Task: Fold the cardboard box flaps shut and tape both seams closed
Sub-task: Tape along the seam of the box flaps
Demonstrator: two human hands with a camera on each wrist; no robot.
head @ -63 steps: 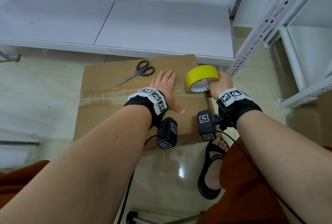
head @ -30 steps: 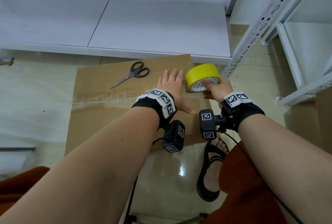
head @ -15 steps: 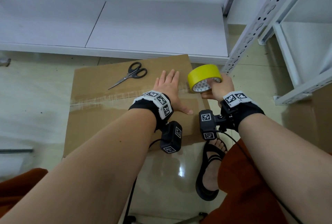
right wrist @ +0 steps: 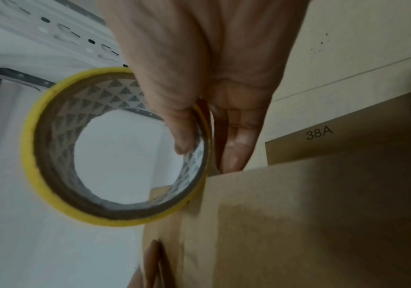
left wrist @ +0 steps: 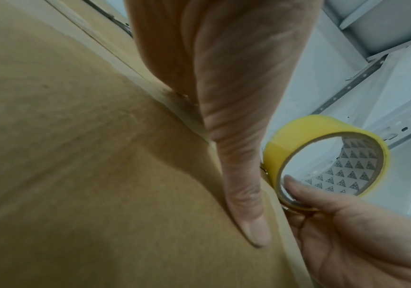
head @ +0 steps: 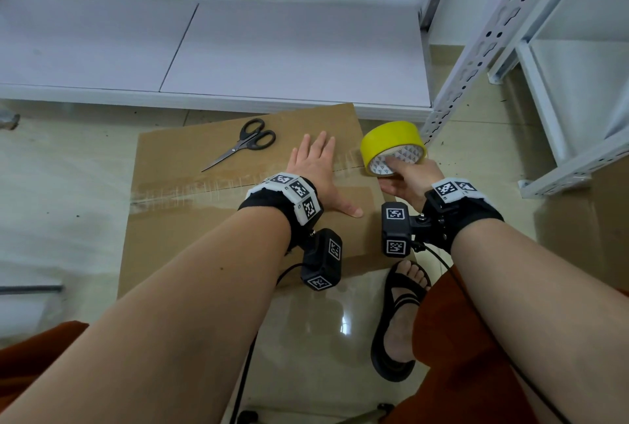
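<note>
A brown cardboard box (head: pixel 190 219) lies on the floor with its top flaps folded shut; a taped seam (head: pixel 204 185) runs across the top. My left hand (head: pixel 315 168) lies flat on the box top near the right end of the seam, fingers straight, thumb (left wrist: pixel 246 194) spread. My right hand (head: pixel 405 175) grips a yellow tape roll (head: pixel 391 144) at the box's right edge, thumb inside the core (right wrist: pixel 184 124), fingers outside. The roll (right wrist: pixel 115 148) stands on edge against the box corner; it also shows in the left wrist view (left wrist: pixel 327 154).
Black scissors (head: pixel 245 144) lie on the far part of the box top. A white shelf board (head: pixel 238 59) runs behind the box, and a white perforated rack upright (head: pixel 476 49) stands at the right. My sandalled foot (head: pixel 401 314) rests on the tiled floor near the box.
The right hand has shifted its hold on the tape roll at the box's right edge, thumb now in the core. The left hand stays flat on the box top.
</note>
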